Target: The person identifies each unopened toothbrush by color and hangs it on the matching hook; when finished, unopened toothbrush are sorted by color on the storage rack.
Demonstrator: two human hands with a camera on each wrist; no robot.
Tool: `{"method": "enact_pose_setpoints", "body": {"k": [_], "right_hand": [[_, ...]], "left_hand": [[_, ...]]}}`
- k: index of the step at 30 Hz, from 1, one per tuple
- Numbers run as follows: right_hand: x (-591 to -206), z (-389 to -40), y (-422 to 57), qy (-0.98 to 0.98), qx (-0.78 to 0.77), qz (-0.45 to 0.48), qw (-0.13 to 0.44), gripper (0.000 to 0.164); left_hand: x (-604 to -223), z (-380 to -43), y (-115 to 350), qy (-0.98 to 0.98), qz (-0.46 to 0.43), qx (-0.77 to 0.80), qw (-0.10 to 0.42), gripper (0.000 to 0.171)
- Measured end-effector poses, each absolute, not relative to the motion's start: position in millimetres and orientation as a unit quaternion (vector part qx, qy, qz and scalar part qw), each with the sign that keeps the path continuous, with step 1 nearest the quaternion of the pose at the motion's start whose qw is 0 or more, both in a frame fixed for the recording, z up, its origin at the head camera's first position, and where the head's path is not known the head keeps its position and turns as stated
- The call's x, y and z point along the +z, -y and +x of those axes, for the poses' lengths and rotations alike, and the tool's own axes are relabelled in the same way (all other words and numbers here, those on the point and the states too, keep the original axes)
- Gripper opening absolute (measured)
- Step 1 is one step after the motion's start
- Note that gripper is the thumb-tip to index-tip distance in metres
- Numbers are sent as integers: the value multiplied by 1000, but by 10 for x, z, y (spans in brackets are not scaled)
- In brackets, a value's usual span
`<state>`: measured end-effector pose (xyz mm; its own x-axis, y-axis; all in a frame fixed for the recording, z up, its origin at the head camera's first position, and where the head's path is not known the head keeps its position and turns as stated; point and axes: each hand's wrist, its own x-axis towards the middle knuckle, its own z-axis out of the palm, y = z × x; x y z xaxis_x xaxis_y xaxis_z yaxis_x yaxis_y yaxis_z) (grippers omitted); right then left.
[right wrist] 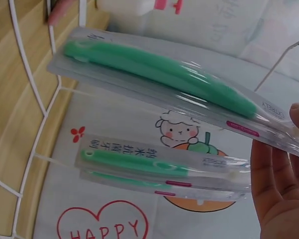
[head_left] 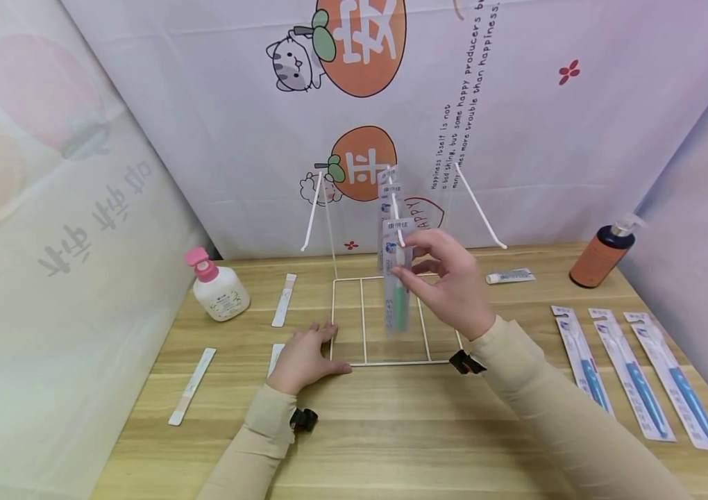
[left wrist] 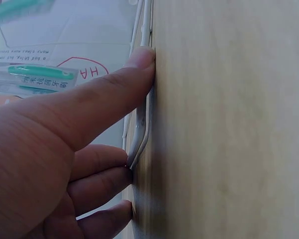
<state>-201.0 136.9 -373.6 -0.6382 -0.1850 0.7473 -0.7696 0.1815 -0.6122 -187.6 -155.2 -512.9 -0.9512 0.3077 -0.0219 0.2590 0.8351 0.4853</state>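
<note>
My right hand (head_left: 450, 278) pinches a packaged toothbrush (right wrist: 159, 82) with a green handle between thumb and fingers. Its top is at the front end of the middle prong (head_left: 396, 208) of a white wire display rack (head_left: 363, 319); whether the prong passes through the package's hole cannot be told. Behind it, other green packaged toothbrushes (right wrist: 134, 162) hang from that same prong. Low at the rack's front left corner, my left hand (head_left: 304, 357) holds the base wire, its thumb (left wrist: 139, 59) along the front bar and its fingertips (left wrist: 124, 174) touching the wire at the bend.
Blue packaged toothbrushes (head_left: 631, 375) lie at the right. A dark-topped orange pump bottle (head_left: 602, 253) and a small tube (head_left: 510, 276) stand and lie behind them. At the left are a white pump bottle (head_left: 221, 295) and slim paper sachets (head_left: 193, 386). Bare prongs (head_left: 479, 205) jut out either side.
</note>
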Motion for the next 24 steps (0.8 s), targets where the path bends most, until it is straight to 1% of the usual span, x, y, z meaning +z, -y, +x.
{"method": "enact_pose_setpoints", "body": {"k": [5, 11, 24], "right_hand": [[-3763, -2154, -1320, 720, 542, 327, 285, 40], [-3783, -2300, -1293, 727, 523, 318, 312, 41], [-3803, -2467, -1303, 726, 523, 314, 318, 43]], "left_hand": [[-5120, -1874, 1549, -957, 148, 246, 46, 93], [-5113, -1862, 1553, -956, 152, 246, 42, 91], [-5101, -1847, 1553, -956, 155, 245, 41, 91]]}}
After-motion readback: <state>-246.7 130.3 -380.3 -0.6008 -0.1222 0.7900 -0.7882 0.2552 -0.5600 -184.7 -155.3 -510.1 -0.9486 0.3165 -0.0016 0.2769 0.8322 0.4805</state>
